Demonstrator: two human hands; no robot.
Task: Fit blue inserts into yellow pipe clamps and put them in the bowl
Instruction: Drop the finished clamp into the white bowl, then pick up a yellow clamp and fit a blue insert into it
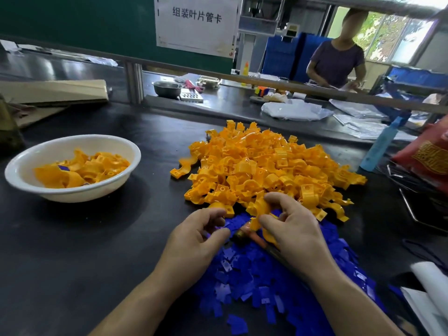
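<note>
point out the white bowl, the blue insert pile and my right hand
white bowl (43,152): head view, bare inner wall, left side
blue insert pile (254,282): head view, middle of the pile
right hand (294,230): head view, back of the hand

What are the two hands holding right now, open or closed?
Left hand: closed, seems to pinch an insert.
Right hand: closed, grips a clamp.
</note>
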